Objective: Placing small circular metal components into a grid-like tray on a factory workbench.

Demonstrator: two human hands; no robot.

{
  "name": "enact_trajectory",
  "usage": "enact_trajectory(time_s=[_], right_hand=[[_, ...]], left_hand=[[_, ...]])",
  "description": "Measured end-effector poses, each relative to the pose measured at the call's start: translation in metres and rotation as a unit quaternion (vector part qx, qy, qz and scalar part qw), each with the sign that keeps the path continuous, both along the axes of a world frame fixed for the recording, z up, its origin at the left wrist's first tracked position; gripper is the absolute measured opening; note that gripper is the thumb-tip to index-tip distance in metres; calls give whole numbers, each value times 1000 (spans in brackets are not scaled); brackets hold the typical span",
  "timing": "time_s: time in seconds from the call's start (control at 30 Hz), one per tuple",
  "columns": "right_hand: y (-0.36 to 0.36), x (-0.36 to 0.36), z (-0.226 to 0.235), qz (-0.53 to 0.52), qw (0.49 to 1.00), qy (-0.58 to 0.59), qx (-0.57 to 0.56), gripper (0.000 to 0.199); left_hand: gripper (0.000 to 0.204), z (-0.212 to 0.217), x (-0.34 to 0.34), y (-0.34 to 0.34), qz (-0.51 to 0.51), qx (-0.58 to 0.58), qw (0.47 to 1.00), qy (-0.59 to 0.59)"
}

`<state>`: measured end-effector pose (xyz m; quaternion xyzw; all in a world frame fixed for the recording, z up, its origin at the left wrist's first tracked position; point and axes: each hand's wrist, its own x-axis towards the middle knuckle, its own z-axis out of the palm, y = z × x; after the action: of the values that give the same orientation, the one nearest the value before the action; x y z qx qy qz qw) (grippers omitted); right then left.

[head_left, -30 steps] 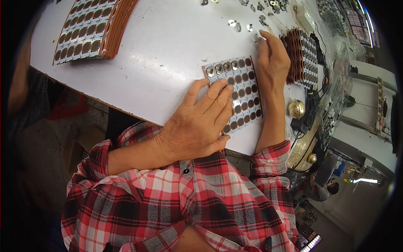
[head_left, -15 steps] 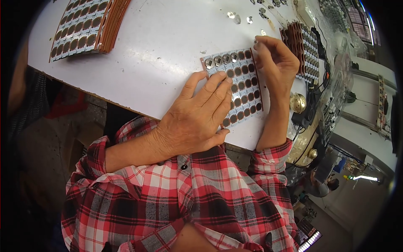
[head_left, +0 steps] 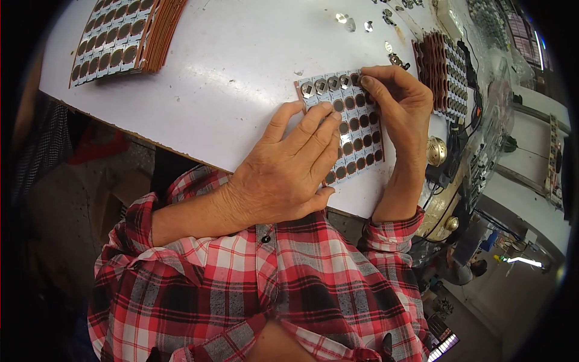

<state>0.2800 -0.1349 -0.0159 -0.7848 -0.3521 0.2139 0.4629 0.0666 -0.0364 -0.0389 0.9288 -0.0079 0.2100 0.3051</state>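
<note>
Overall, cluttered room (head_left: 525,166), white worktop (head_left: 235,72), left hand (head_left: 283,163) flat on board (head_left: 358,134), right hand (head_left: 403,99) pinching

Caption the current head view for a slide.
Left hand rests on a gridded panel; right hand at its upper-right corner, beside silver discs.

A soft glare whitens the surface (head_left: 223,81) at upper centre; a lit tube (head_left: 523,261) glows at lower right. The lower left is dim; fisheye distortion bends edges near black corners.
</note>
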Motion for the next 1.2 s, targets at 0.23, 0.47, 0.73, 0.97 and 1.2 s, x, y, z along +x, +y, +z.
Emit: enact_trajectory(time_s=[0.23,0.47,0.73,0.97,1.2], right_hand=[[-1,1,-6,31,999,-36,23,13],[0,-1,4,2,998,52,22,12],[-2,0,2,53,998,-38,-22,11],[2,-5,0,19,997,-66,-25,12],[-2,3,1,80,995,-50,-21,10]], left_hand=[[72,-1,0,-1,1,-6,1000,-4],[71,0,0,-1,2,8,1000,8],[72,-1,0,-1,0,4,1000,17],[74,1,1,0,0,8,1000,12],[72,2,-1,-2,-2,9,1000,15]])
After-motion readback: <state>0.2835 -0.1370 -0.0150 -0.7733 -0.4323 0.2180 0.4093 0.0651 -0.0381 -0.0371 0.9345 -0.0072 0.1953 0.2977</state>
